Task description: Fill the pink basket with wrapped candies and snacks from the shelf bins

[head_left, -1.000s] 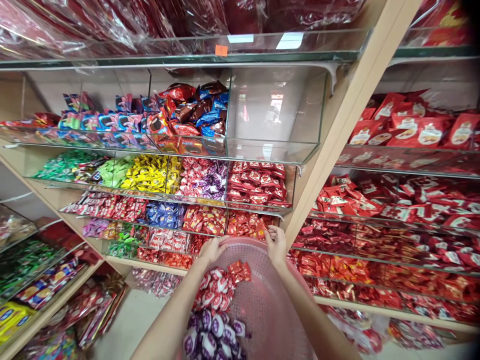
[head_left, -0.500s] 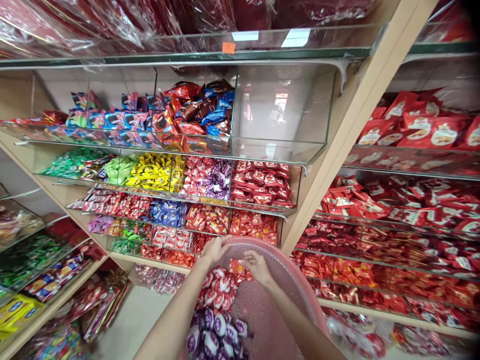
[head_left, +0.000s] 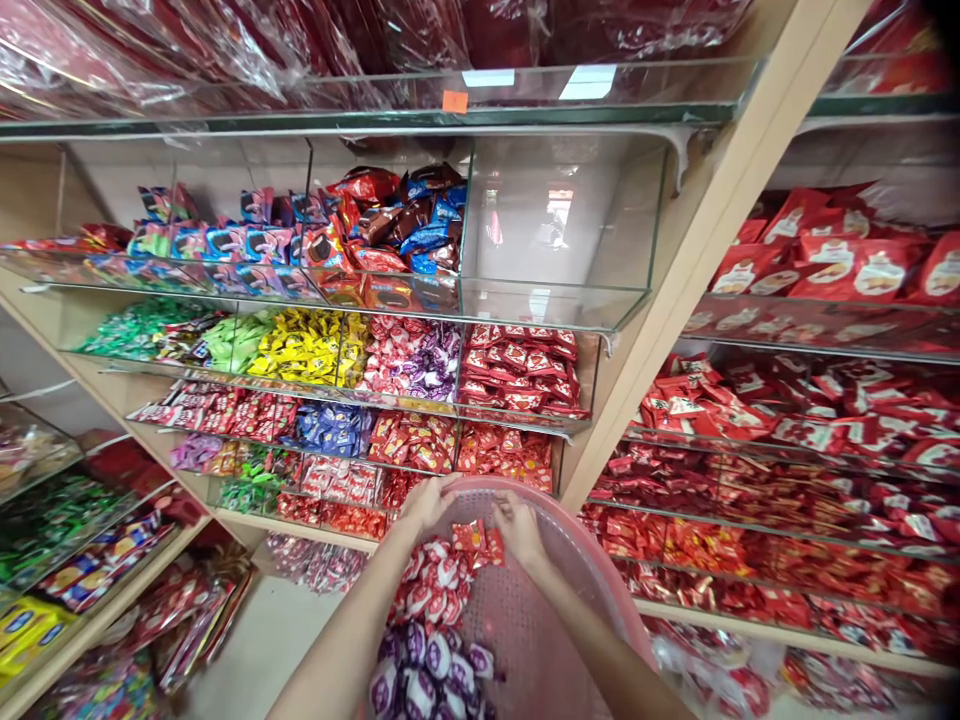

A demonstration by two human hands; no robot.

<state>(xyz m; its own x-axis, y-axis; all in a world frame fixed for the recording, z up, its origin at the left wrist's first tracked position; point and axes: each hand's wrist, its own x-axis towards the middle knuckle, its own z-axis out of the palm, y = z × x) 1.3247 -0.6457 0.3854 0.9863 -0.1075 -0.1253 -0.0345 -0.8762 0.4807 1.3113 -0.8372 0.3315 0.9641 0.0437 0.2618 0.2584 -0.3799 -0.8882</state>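
At the near middle of the scene, below the glass-fronted shelves (head_left: 555, 303), I have a pink plastic basket (head_left: 619, 590) with a perforated wall. The fingers of my left hand (head_left: 427, 502) are closed over its far rim, toward the left. My right hand (head_left: 517, 530) is inside the far part of the basket, its fingers loosely curled; I cannot tell whether the tips meet. Just left of them lie a few orange-red packets (head_left: 469, 537). Nearer to me are red-and-white sweets (head_left: 435, 590), and nearest, purple-and-white sweets (head_left: 427, 675), all along the basket's left side. Beyond the far rim, the shelves hold blue packets (head_left: 330, 430) and, higher, yellow packets (head_left: 311, 345).
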